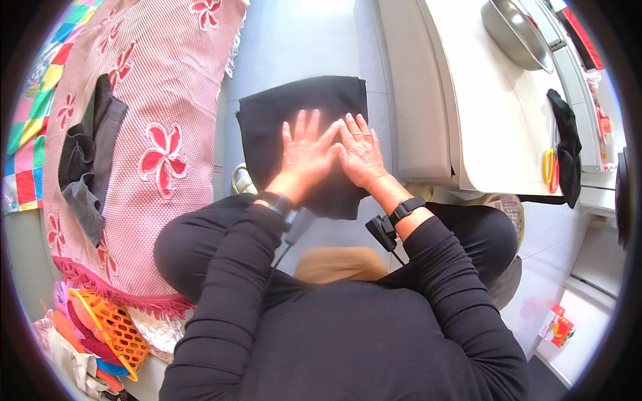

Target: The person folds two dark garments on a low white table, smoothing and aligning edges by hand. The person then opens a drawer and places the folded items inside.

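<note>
A black cloth (311,95), apparently folded, lies in front of me between my knees; what supports it is hidden. My left hand (308,148) rests palm down over its middle, fingers spread, slightly blurred. Close beside it, my right hand (360,150) lies palm down at the cloth's right part, with fingers slightly apart and a ring on one finger. The thumb side of each hand meets the other. Neither hand grips anything. Both wrists carry black straps.
At left, dark crumpled clothing (85,165) lies on a pink flowered cover (200,100). An orange basket (118,326) stands lower left. The white tabletop (491,125) at right holds a metal bowl (519,35), scissors (550,168) and black cloth (569,150). A slipper (243,179) is beyond my left knee.
</note>
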A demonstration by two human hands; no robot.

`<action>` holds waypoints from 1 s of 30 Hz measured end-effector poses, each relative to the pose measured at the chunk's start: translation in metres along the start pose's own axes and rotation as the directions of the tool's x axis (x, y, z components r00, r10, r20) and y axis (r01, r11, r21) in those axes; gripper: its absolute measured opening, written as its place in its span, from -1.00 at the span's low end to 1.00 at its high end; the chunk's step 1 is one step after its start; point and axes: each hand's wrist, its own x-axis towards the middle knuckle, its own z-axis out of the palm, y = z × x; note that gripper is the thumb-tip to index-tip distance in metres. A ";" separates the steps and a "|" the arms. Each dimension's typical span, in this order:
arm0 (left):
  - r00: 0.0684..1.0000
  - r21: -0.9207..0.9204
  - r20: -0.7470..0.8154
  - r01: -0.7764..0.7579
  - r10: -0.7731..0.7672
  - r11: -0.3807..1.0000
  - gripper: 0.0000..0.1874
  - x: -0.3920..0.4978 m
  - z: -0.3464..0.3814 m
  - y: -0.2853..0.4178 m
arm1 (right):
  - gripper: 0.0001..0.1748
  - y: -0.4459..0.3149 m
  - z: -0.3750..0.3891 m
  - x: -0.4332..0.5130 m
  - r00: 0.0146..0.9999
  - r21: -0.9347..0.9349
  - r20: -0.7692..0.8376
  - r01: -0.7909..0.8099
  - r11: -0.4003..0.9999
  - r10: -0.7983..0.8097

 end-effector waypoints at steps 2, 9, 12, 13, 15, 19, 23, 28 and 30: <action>0.998 0.024 -0.070 -0.001 0.003 1.000 -0.43 -0.003 0.003 0.001 | -0.37 0.005 0.007 -0.002 0.996 0.023 -0.067 0.058 0.998 -0.057; 1.000 -0.032 -0.009 0.000 0.000 0.999 -0.44 0.003 -0.002 -0.004 | -0.40 0.005 0.012 0.005 0.992 0.068 -0.124 0.013 0.998 -0.004; 1.000 -0.023 -0.002 -0.019 0.019 1.000 -0.43 0.006 -0.002 -0.007 | -0.38 0.005 0.010 0.010 0.994 0.026 -0.111 -0.004 1.000 0.007; 1.000 -0.016 0.011 -0.025 0.025 1.000 -0.43 0.006 -0.004 -0.008 | -0.38 0.004 0.010 0.009 0.997 0.003 -0.064 -0.040 0.999 0.040; 0.999 -0.005 -0.032 -0.043 0.043 0.999 -0.41 0.010 -0.008 -0.012 | -0.31 0.003 0.008 0.006 0.995 0.042 -0.046 -0.085 0.995 0.087; 0.980 0.091 -0.200 0.023 -0.005 0.996 -0.35 0.020 -0.021 -0.039 | -0.22 0.005 0.004 -0.007 0.947 0.283 0.097 -0.321 0.904 0.306; 0.961 0.104 0.139 0.226 -0.240 0.968 -0.33 0.016 -0.018 -0.055 | -0.20 0.010 0.004 -0.005 0.913 0.407 0.224 -0.405 0.819 0.341; 0.954 0.138 0.107 0.266 -0.281 0.954 -0.33 0.021 -0.014 -0.052 | -0.19 0.015 0.005 0.009 0.916 0.415 0.260 -0.392 0.821 0.306; 0.923 0.096 0.159 0.339 -0.351 0.936 -0.32 0.018 -0.019 -0.046 | -0.21 0.021 -0.001 0.013 0.914 0.400 0.296 -0.384 0.832 0.279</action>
